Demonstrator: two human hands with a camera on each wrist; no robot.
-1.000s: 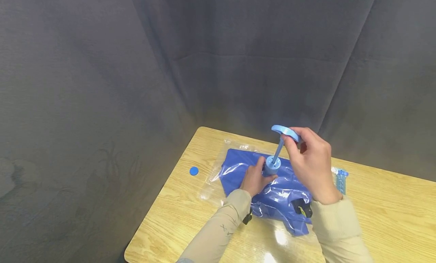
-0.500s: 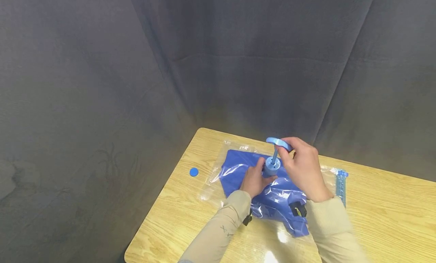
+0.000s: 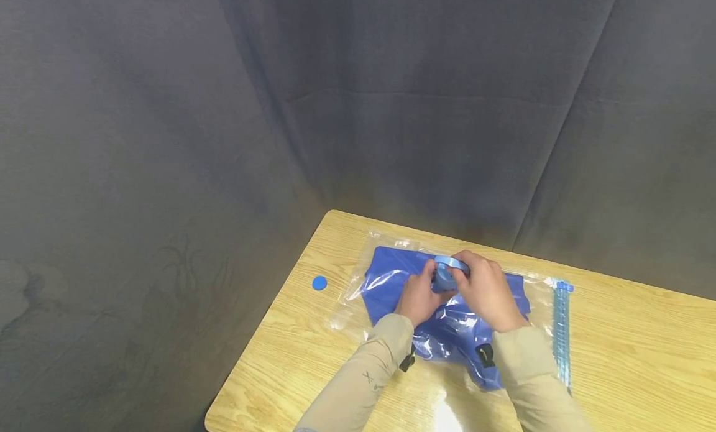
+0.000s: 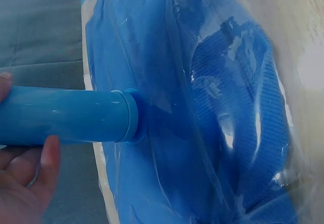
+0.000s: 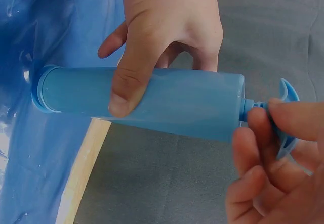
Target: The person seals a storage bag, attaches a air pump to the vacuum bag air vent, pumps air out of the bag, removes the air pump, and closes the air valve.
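the glossy blue cylindrical pump [image 4: 66, 114] stood handle [image 5: 288, 90] up on the bag [image 3: 353, 295], long axis near vertical; left grip [image 3: 418, 298] held its barrel [image 5: 197, 102], right grip [image 3: 491, 292] its handle.

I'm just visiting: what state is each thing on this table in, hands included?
Clear plastic bag: on the wood-grain table, blue cloth inside; seal unclear.
Light-blue plastic pump cylinder: upright on the bag.
Light-blue curved plastic handle: nearly fully down, a little light-blue rod showing.
Small round blue disc: lying loose on the table.
Bare left hand: gripping the cylinder.
Bare right hand: holding the handle.
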